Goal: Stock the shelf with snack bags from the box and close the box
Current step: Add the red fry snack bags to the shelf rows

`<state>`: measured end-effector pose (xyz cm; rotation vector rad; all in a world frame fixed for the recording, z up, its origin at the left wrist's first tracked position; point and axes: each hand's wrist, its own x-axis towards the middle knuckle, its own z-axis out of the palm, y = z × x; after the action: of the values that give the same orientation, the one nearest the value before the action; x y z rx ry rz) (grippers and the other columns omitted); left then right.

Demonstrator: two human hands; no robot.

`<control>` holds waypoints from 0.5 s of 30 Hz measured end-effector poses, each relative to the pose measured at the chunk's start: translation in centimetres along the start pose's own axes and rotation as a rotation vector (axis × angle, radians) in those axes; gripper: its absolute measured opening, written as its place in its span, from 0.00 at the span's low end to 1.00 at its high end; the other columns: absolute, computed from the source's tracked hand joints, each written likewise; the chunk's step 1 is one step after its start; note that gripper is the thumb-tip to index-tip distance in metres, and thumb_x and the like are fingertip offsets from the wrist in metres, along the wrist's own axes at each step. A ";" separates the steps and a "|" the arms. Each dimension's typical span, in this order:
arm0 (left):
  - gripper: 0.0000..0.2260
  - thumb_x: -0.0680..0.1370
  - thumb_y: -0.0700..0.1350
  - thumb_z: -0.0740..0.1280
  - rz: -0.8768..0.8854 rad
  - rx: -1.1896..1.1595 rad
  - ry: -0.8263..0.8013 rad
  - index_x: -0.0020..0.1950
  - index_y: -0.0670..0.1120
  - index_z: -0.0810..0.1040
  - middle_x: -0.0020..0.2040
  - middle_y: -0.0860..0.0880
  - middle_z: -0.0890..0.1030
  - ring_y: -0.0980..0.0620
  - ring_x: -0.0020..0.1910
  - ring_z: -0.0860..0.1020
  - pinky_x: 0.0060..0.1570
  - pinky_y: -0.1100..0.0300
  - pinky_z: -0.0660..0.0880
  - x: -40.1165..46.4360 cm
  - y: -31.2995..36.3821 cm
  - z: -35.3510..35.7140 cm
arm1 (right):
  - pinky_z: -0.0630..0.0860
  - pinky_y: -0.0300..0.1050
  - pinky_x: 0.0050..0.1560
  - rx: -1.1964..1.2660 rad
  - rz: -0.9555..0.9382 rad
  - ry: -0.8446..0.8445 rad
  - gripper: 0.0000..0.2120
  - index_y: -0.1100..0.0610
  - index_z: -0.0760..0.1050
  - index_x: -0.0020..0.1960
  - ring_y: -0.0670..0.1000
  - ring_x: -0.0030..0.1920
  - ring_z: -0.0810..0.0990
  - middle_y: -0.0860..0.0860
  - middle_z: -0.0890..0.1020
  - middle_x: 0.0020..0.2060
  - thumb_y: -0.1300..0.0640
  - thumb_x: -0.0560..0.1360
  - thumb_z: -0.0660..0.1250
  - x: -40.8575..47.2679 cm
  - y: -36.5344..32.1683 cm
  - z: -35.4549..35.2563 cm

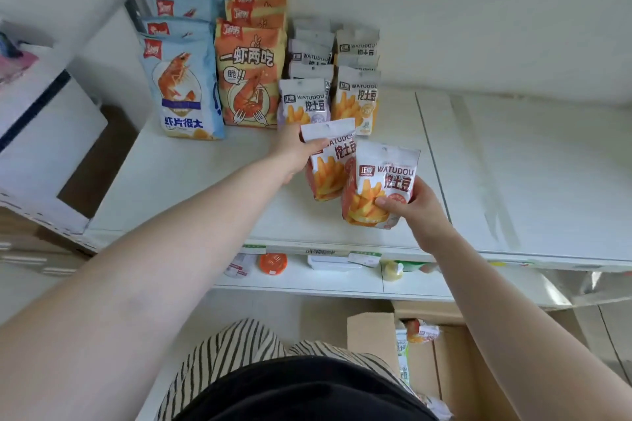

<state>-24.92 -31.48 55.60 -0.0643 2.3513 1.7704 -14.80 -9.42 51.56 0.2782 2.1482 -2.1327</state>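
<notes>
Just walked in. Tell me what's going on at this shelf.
A person is stocking the shelf with snack bags. The left hand grips one fries bag by its top, near the rows of fries bags already standing at the back. The right hand holds a second fries bag beside it. Blue and orange shrimp-chip bags stand at the left. The box on the floor is open, with bags still inside.
</notes>
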 end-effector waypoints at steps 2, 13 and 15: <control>0.16 0.76 0.40 0.69 0.003 0.020 -0.014 0.64 0.42 0.76 0.58 0.46 0.80 0.50 0.55 0.77 0.52 0.60 0.72 0.8 -0.2 0.9 | 0.81 0.44 0.46 -0.020 0.013 -0.073 0.26 0.56 0.76 0.57 0.51 0.47 0.85 0.51 0.86 0.47 0.65 0.60 0.78 1.3 0.5 -0.1; 0.11 0.77 0.33 0.61 0.288 0.332 -0.111 0.51 0.49 0.73 0.51 0.53 0.78 0.53 0.53 0.76 0.52 0.57 0.74 4.5 0.3 -1.0 | 0.81 0.42 0.45 -0.094 -0.050 -0.121 0.40 0.51 0.66 0.69 0.45 0.48 0.83 0.54 0.79 0.52 0.66 0.63 0.79 5.2 2.5 1.8; 0.11 0.78 0.33 0.60 0.306 0.392 -0.169 0.48 0.48 0.76 0.52 0.56 0.77 0.55 0.55 0.74 0.52 0.62 0.70 4.7 0.4 -1.1 | 0.82 0.45 0.47 -0.082 -0.043 -0.103 0.41 0.49 0.66 0.70 0.48 0.51 0.82 0.55 0.79 0.53 0.61 0.61 0.80 5.3 2.9 2.0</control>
<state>-29.76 -32.05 55.40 0.5045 2.6350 1.3212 -19.51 -11.08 47.68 0.1139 2.1955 -2.0266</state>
